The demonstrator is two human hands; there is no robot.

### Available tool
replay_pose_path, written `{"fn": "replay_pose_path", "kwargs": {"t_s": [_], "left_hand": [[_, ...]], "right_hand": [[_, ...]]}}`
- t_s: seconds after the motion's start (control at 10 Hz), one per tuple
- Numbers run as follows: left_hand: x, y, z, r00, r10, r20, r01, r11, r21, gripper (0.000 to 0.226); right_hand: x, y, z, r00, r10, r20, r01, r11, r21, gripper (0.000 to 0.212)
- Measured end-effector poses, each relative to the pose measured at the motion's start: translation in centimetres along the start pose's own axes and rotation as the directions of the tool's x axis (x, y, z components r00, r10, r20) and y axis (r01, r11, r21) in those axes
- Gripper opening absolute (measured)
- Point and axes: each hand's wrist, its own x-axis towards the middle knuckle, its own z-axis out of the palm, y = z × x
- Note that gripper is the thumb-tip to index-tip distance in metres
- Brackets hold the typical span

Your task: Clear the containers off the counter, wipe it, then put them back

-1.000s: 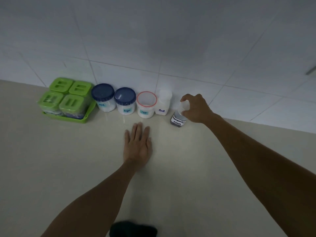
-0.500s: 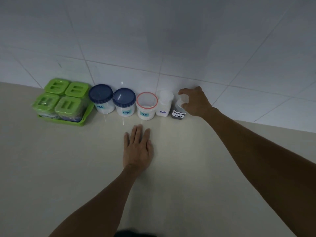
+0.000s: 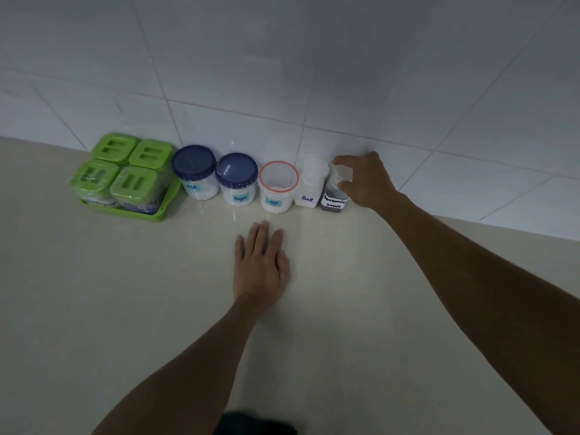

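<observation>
A row of containers stands against the tiled wall on the beige counter (image 3: 125, 309). From the left: a green tray (image 3: 157, 215) with several green-lidded boxes, a blue-lidded MSG jar (image 3: 195, 172), a blue-lidded sugar jar (image 3: 237, 180), a red-rimmed MSG jar (image 3: 277, 188), a white salt bottle (image 3: 310, 183), and a small dark seasoning sauce bottle (image 3: 333, 202). My right hand (image 3: 367, 180) grips the top of the sauce bottle, which stands at the row's right end beside the salt. My left hand (image 3: 260, 265) lies flat on the counter with its fingers spread, in front of the jars.
White wall tiles (image 3: 314, 73) rise directly behind the row. A dark object (image 3: 254, 423) shows at the bottom edge of the frame. Bare counter stretches to the right of the sauce bottle and in front of the containers.
My right hand has carried the sauce bottle back toward the wall and set it upright beside the salt bottle. My left hand has stayed flat on the counter.
</observation>
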Motion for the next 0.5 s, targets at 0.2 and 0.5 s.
{"fn": "replay_pose_path", "kwargs": {"t_s": [0.2, 0.5], "left_hand": [[-0.1, 0.0, -0.3, 0.999, -0.003, 0.032, 0.002, 1.0, 0.007, 0.053], [0.1, 0.0, 0.0, 1.0, -0.02, -0.018, 0.02, 1.0, 0.018, 0.052]], "right_hand": [[-1.2, -0.3, 0.0, 1.0, -0.009, 0.024, 0.01, 1.0, -0.022, 0.063], [-4.3, -0.3, -0.2, 0.999, -0.017, -0.045, 0.018, 0.999, 0.027, 0.07]]}}
